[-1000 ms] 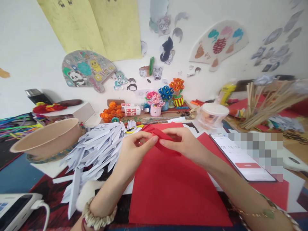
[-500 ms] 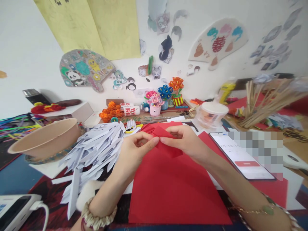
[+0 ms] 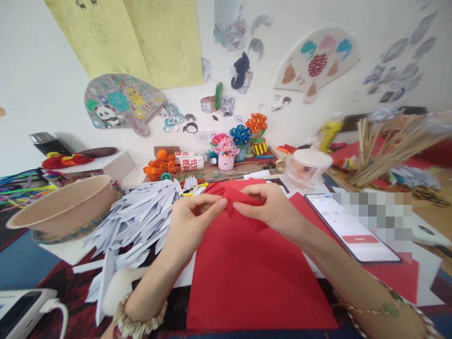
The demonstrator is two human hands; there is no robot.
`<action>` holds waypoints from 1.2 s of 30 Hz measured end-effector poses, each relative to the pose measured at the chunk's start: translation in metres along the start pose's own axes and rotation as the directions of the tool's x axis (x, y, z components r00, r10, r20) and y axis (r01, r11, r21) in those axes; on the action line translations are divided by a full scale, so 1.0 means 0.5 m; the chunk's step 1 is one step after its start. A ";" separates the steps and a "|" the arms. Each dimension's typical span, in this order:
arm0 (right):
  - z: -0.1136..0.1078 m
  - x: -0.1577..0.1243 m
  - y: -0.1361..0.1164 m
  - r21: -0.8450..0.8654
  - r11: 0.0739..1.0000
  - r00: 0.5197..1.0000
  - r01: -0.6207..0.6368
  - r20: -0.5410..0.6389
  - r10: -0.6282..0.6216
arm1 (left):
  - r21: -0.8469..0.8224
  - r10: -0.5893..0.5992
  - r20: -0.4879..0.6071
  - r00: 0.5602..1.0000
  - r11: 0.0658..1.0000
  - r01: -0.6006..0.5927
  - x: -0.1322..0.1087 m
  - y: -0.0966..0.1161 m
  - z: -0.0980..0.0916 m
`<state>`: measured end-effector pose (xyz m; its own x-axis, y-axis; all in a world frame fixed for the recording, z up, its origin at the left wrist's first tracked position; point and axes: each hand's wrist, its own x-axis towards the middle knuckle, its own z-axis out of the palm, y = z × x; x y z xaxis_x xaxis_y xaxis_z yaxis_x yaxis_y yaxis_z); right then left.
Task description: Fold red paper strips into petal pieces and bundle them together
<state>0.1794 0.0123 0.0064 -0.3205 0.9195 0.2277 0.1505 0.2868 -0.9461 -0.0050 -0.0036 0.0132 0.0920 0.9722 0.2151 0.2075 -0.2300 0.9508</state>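
Note:
A small folded piece of red paper [image 3: 233, 195] is held up between my two hands, above the far part of a large red paper sheet [image 3: 257, 282]. My left hand [image 3: 196, 214] pinches its left side between thumb and fingers. On the other side my right hand [image 3: 270, 207] grips it, the thumb in front and the fingers curled behind. A pointed corner hangs below the thumbs. Just behind my left hand lie more folded red pieces [image 3: 214, 189]. To the left of that hand spreads a pile of folded white paper strips [image 3: 141, 221].
A tan bowl [image 3: 67, 202] stands at the left, with a white device [image 3: 28, 306] and its cable in front. On the right lies a phone [image 3: 353, 230] showing a timer. Pipe-cleaner flowers [image 3: 226, 160], a white-lidded tub [image 3: 309, 165] and wooden sticks [image 3: 374, 146] line the back.
The thumbs have drawn slightly apart, and the red piece has turned so that a pointed corner shows below them. The whole view has shifted a little.

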 end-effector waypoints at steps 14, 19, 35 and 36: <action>0.002 -0.003 -0.001 0.088 0.990 0.993 -0.110 0.059 0.105 | 0.016 0.015 -0.012 1.000 1.000 -0.015 -0.003 -0.003 0.002; 0.000 -0.004 -0.003 0.106 0.988 0.994 -0.110 0.039 0.107 | 0.103 0.059 -0.011 0.998 0.993 -0.057 0.001 0.005 -0.002; 0.000 -0.001 0.001 0.065 0.996 0.998 -0.054 0.045 0.051 | 0.132 0.055 -0.002 0.999 0.990 -0.054 -0.005 0.001 -0.001; 0.000 -0.001 0.001 0.064 0.997 0.998 -0.051 0.046 0.049 | 0.127 0.044 -0.003 0.999 0.991 -0.044 -0.005 0.001 -0.001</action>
<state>0.1796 0.0120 0.0059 -0.3555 0.9190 0.1707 0.1070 0.2214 -0.9693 -0.0058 -0.0060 0.0133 0.0983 0.9612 0.2578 0.3250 -0.2759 0.9046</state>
